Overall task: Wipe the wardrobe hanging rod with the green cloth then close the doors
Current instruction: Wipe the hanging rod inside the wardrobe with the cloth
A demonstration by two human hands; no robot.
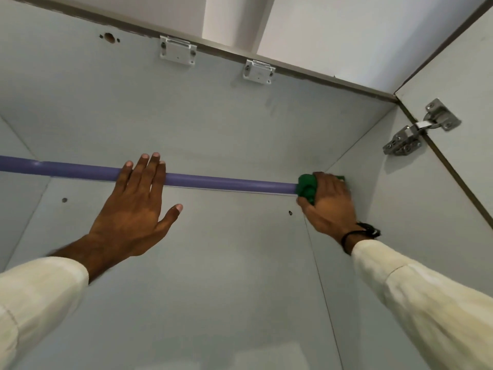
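Here right hand clamps green cloth round rod (far-right end).

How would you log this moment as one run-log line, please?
stage: wiping | right hand: green cloth gripped at rod's right end | left hand: open on purple rod | door: open

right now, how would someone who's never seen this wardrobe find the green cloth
Follow the purple rod across the wardrobe to its right end by the side wall. There the right hand clutches the green cloth around the rod, the only green thing there.
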